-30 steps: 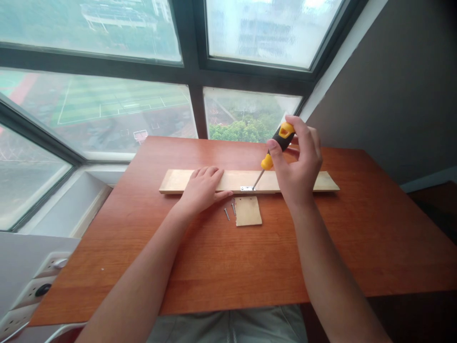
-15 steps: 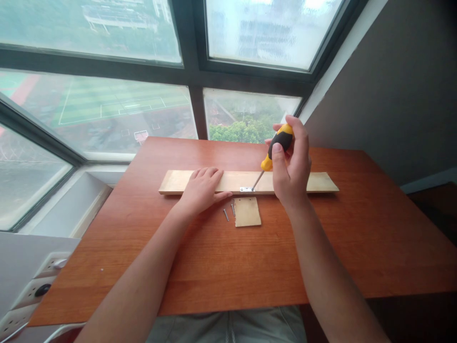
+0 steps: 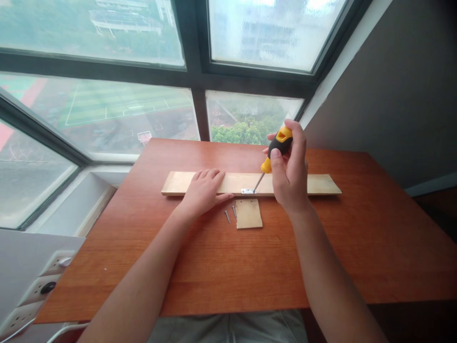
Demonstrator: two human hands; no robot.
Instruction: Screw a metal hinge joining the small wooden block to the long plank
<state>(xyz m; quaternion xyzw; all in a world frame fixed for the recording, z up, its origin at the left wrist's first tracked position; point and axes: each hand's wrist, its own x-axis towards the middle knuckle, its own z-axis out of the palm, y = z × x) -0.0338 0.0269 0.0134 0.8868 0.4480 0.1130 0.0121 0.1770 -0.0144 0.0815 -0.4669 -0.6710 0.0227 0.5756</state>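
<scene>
Reddish-brown wooden bench (image 3: 374,247) set against a broad, dark-framed window (image 3: 107,114), with a grey wall (image 3: 392,85) in the upper right of the frame. Across the bench at mid-frame, a long pale plank (image 3: 178,182), lying flat, parallel to the far edge and well clear of every bench edge. On the plank's near edge, at frame centre, a small metal bracket (image 3: 247,191). Just below it on the bench, a small wooden square (image 3: 249,213), near the plank but apart from it. Just left of the square, two loose screws (image 3: 227,216), lying side by side.

Laid flat and open on the plank, left of the bracket, the left hand (image 3: 203,190): fingers stretched out, thumb along the near edge, gripping nothing. Right of centre, the right hand (image 3: 291,176), closed round the black-and-yellow handle of a screwdriver (image 3: 282,138); shaft slanting down to the left, tip at the bracket.

Wide bare bench surface over the lower half of the frame and to the right of the plank's end; narrower strip between plank and window. At the lower left corner, beyond the bench edge, a white power strip (image 3: 35,295).
</scene>
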